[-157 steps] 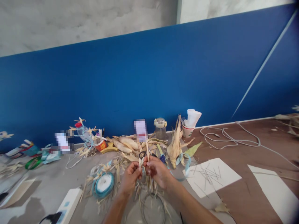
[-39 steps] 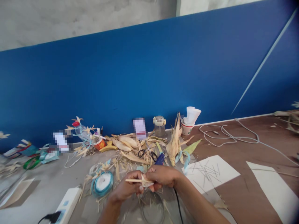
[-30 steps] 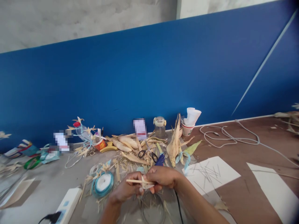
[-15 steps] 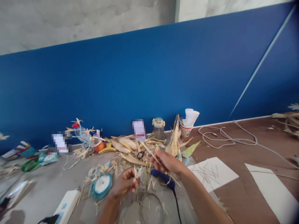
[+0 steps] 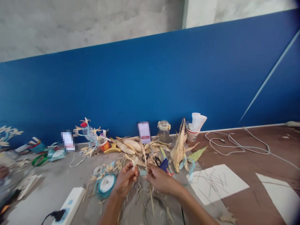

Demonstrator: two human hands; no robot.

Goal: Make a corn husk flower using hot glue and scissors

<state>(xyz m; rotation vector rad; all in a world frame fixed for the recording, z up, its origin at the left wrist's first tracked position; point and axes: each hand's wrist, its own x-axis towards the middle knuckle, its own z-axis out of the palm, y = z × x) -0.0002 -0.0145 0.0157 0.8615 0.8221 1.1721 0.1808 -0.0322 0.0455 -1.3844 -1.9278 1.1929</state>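
My left hand (image 5: 125,179) pinches a small folded piece of dry husk (image 5: 134,161) at its fingertips. My right hand (image 5: 161,181) is closed on a long thin straw strip (image 5: 145,162) that runs up past the fingers and down toward a wire ring (image 5: 156,212). The two hands sit close together above scattered husk scraps. A blue glue gun (image 5: 164,163) and black-handled scissors (image 5: 152,157) lie just beyond my right hand.
A teal ribbon spool (image 5: 106,184) lies left of my hands, a white power strip (image 5: 67,204) further left. Corn husks (image 5: 179,150), a glass jar (image 5: 164,131), a paper cup (image 5: 192,134), a white cable (image 5: 234,143) and white sheets (image 5: 217,182) with thin sticks lie behind and right.
My right hand came back from the husk pile with a straw strip and met my left hand. The blue glue gun now lies beyond my right hand.
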